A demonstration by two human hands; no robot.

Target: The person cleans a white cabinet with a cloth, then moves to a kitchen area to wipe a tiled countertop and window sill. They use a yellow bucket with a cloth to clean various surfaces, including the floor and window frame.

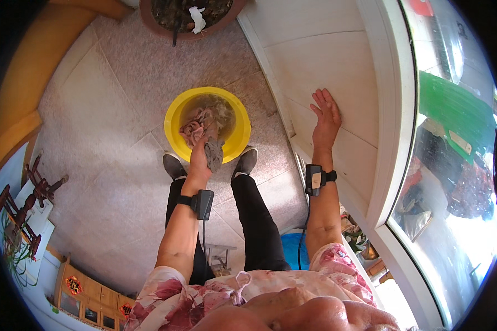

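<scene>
A yellow plastic basin (237, 151) holding murky water stands on the tiled floor before my feet. In my left hand (200, 159), at the basin's near rim, is a wet grey-brown cloth (214, 152); its folds run on down into the water. A pinkish cloth (192, 131) lies bunched in the basin; whether both are one piece I cannot tell. My right hand (326, 112) is off to the right with nothing in it, fingers extended, against or just in front of the pale tiled wall. Its palm is partly turned from view.
Beyond the basin is a large round planter (149, 25) with soil and a white object. A white-framed window (391, 165) rises at the right. Near my right leg sits a blue container (292, 248). Dark wooden furniture legs (37, 190) show at the left. Cables hang from both forearm devices.
</scene>
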